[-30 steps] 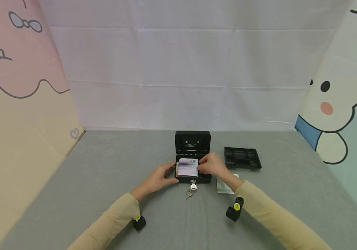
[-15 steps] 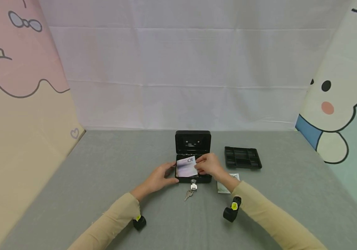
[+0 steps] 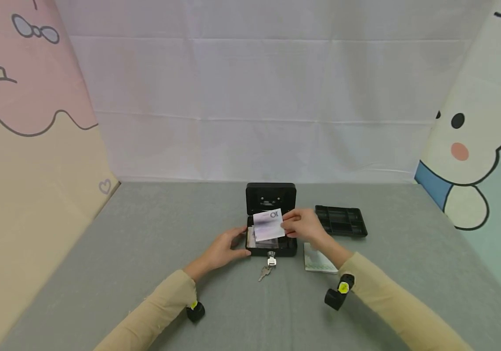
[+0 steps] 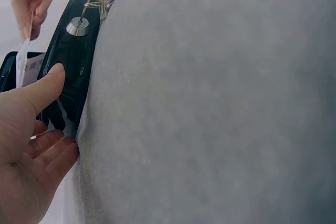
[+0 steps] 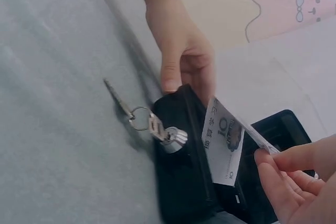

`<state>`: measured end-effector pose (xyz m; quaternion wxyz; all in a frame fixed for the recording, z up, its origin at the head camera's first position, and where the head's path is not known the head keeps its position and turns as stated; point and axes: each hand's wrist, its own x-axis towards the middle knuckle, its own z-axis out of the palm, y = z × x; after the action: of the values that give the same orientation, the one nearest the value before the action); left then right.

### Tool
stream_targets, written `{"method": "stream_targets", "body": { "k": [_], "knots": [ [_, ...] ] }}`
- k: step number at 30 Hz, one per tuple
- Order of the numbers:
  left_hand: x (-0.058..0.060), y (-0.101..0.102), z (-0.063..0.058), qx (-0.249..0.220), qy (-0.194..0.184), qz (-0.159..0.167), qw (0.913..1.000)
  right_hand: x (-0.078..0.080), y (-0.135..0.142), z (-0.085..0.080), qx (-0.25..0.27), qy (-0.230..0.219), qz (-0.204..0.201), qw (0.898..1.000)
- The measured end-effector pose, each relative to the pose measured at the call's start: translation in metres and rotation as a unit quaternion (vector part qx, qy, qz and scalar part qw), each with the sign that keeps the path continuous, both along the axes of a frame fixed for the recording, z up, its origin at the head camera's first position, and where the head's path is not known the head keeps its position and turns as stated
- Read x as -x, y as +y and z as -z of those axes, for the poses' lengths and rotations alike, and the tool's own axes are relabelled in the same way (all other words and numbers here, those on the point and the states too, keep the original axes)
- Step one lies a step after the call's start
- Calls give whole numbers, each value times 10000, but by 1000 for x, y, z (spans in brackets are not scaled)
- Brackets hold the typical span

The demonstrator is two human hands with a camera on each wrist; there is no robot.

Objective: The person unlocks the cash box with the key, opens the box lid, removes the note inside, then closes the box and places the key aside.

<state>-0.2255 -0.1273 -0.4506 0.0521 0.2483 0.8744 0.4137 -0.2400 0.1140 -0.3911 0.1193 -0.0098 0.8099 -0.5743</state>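
A small black cash box [image 3: 286,251] stands with its lid [image 3: 270,197] raised. My left hand [image 3: 223,249] holds its front left corner, thumb on the front face and fingers along the side. My right hand [image 3: 305,225] pinches the right edge of a pale purple paper banknote [image 3: 269,225] marked 10, tilted above the open box; whether it is one sheet or several I cannot tell. More paper notes [image 3: 251,239] lie in the box below it. A key [image 5: 156,128] sits in the front lock, with a second key [image 5: 116,98] hanging from its ring.
To the right of the box lies a black compartment tray [image 3: 340,222]. Greenish paper notes [image 3: 317,261] rest on the grey cloth [image 3: 145,234], partly under my right forearm. A white curtain [image 3: 259,97] hangs behind the table.
My right hand has lifted the purple banknote up from inside the box and a little to the right, baring the notes beneath. My left hand stays at the box corner.
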Motion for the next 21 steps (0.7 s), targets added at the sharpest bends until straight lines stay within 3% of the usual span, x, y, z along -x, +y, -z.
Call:
{"method": "stream_targets", "body": {
  "k": [9,21],
  "knots": [
    [1,0,1,-87,62,25,9999,-7,23,-23,99,185,-181,9996],
    [0,1,0,88,-75,-53,9999,-17,64,-38,113,236,-182,9995]
  ]
}}
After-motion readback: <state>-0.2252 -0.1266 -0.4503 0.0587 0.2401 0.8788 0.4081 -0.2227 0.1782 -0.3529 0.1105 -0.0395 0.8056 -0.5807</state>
